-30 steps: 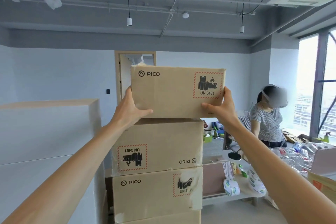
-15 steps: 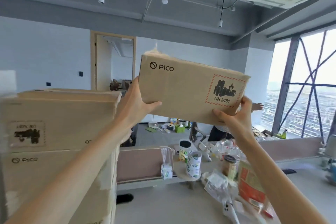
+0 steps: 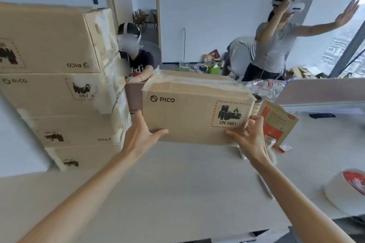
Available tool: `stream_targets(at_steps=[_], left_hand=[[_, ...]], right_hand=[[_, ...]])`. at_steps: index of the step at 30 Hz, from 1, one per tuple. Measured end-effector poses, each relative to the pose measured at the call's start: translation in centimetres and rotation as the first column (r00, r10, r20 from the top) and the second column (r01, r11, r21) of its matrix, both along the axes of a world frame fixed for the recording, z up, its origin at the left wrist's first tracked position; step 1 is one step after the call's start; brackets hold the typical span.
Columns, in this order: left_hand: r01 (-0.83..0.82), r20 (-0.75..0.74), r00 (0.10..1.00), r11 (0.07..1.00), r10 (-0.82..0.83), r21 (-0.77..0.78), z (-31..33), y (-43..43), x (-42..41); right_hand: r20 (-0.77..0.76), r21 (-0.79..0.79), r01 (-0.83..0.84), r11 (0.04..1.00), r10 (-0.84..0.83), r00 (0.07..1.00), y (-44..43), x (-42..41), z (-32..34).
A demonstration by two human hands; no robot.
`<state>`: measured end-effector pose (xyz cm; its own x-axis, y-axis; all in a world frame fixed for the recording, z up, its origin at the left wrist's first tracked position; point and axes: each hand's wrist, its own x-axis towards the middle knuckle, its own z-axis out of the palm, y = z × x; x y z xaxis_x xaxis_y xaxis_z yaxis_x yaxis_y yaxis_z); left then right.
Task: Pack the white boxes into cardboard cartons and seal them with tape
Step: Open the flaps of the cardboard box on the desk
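Observation:
I hold a brown cardboard carton (image 3: 189, 112) printed with PICO and a red-bordered UN 3481 label, low over the pale table (image 3: 177, 189). My left hand (image 3: 141, 134) grips its lower left corner and my right hand (image 3: 249, 136) grips its lower right corner. Its top flaps are shut and taped. Whether its bottom touches the table I cannot tell. A stack of several similar cartons (image 3: 59, 77) stands at the left. No white boxes show.
A large roll of tape (image 3: 347, 189) lies at the table's right edge, with a pen-like item (image 3: 265, 186) nearer me. A red and brown packet (image 3: 276, 122) leans behind my right hand. One person sits behind the stack; another stands at the back right.
I have taken the carton off the top of the stack, swung it right and brought it down to table height. The view has tilted down from ceiling to table.

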<state>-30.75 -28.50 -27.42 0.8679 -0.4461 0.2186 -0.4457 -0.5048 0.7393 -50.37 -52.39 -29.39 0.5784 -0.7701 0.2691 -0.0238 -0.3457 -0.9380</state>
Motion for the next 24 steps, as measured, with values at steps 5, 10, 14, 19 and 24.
stream_targets(at_steps=[5, 10, 14, 19, 24], left_hand=[[-0.040, -0.165, 0.985, 0.999, 0.045, 0.032, -7.9, 2.9, -1.5], [-0.054, -0.312, 0.944, 0.986, 0.102, 0.157, -13.7, 4.6, -2.5], [-0.038, -0.296, 0.950, 0.978, 0.099, 0.204, -15.9, 4.6, -2.3], [0.009, -0.391, 0.917, 0.974, 0.082, 0.225, -18.4, 4.9, -1.4], [-0.025, -0.532, 0.846, 0.998, -0.009, -0.055, -18.2, 6.6, 0.4]], right_hand=[[-0.193, 0.089, 0.013, 0.996, 0.004, 0.981, 1.6, -0.2, -7.1], [-0.404, 0.138, 0.087, 0.987, -0.024, 0.915, 3.7, -0.4, -12.8], [-0.481, 0.145, 0.124, 0.982, -0.039, 0.876, 5.2, -1.3, -15.9], [-0.503, 0.129, 0.107, 0.986, -0.028, 0.864, 4.9, -1.9, -18.5], [-0.477, 0.207, 0.023, 0.978, 0.081, 0.875, 4.7, -2.3, -17.5]])
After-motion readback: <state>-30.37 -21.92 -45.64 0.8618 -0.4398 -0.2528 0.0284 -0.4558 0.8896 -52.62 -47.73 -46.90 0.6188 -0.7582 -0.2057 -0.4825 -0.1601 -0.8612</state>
